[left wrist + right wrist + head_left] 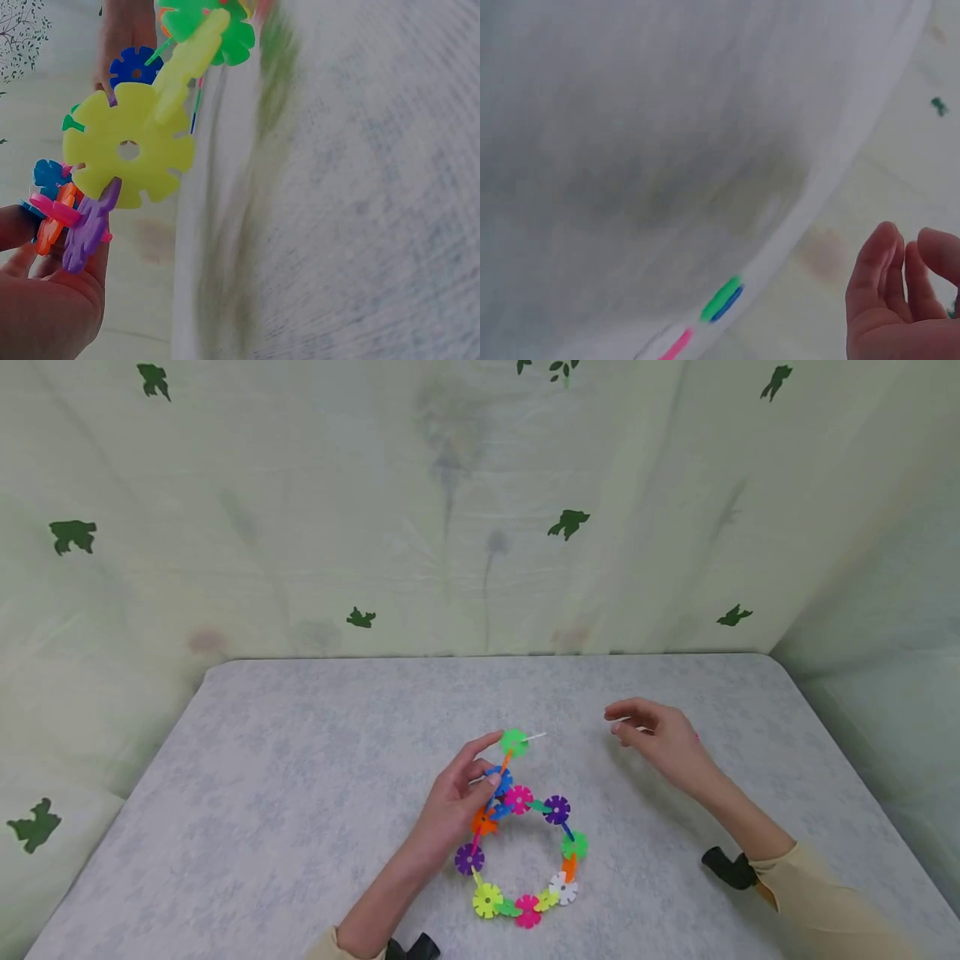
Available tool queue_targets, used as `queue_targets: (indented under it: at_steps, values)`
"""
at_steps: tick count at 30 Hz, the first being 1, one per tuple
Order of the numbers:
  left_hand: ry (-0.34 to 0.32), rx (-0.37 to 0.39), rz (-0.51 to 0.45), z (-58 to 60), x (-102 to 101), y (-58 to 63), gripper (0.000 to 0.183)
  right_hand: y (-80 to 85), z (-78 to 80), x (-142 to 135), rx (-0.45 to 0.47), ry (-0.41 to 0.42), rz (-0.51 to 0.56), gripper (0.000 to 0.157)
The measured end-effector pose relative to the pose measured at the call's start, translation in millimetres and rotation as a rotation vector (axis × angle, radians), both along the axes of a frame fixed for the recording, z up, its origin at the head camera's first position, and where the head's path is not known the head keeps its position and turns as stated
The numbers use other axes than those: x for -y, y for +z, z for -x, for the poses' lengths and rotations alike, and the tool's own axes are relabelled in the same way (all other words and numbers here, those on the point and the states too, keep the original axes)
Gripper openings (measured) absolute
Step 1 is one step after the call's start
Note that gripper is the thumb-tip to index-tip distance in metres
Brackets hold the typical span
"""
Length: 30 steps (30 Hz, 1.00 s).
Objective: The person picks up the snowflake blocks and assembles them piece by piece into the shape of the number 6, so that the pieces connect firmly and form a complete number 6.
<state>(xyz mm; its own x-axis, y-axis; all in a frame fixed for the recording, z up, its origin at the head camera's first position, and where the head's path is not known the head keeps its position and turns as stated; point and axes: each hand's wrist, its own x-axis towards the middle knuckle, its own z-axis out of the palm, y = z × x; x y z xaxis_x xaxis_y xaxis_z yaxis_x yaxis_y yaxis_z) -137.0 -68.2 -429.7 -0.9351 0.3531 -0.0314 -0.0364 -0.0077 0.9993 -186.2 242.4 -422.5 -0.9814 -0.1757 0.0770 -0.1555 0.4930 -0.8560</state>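
Observation:
A ring of notched plastic interlocking discs in many colours hangs from my left hand. The left thumb and fingers pinch it at a blue disc. Above that grip a short tail rises, with a green disc and an edge-on white disc at its tip. Close up in the left wrist view are a yellow disc and a purple disc of the ring. My right hand is in the air to the right, apart from the ring, its fingers loosely bent around nothing.
Loose discs lie on the table beyond the right hand: a green disc, a blue disc and a pink disc. The right hand mostly hides them in the head view. A pale curtain hangs behind the table.

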Motion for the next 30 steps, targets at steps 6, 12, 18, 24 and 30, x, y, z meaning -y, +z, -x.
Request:
queue_targets:
  at_steps: [6, 12, 18, 24, 30]
  values:
    - [0.001, 0.004, -0.002, 0.0, 1, 0.2, 0.049, 1.5, 21.3, -37, -0.037, -0.003, -0.194, 0.029]
    - [-0.027, 0.014, -0.035, 0.5, 2, -0.6, 0.050, -2.1, 37.8, -60, 0.028, -0.002, -0.306, 0.032]
    - [-0.031, 0.023, -0.039, 0.1, 1, -0.6, 0.050, -12.9, 46.8, -67, 0.071, 0.050, -0.376, 0.039]
    - [-0.026, 0.019, -0.034, 0.0, 1, -0.1, 0.050, -19.2, 49.6, -65, 0.042, 0.054, -0.419, 0.040]
    - [-0.027, 0.024, -0.024, -1.1, 1, -0.3, 0.049, -17.6, 50.4, -63, 0.063, 0.032, -0.410, 0.036]
